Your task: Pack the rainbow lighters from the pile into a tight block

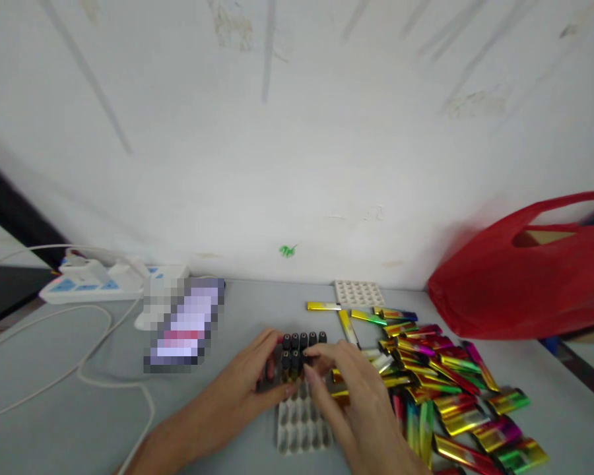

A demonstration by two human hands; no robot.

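A pale tray with rows of round hollows [304, 422] lies in front of me. Its far part holds two rows of upright, black-topped tubes [296, 359], whose lower bodies are mostly hidden. My left hand [260, 376] curls around the left side of these rows, its thumb at the near side and its fingers behind. My right hand [344, 386] reaches in from the right, thumb and forefinger closed on the black-topped tube at the right end of the near row. To the right lies a heap of shiny, flat metallic-coloured tubes [455, 415] in gold, red, green and purple.
A second pale tray [359, 293] lies against the wall. On the right stands a red bag [525, 277]. At the left are a blurred-out phone [188, 326], a power strip with plugs [113, 284] and a white cable [84, 363] that loops over the grey table [218, 435].
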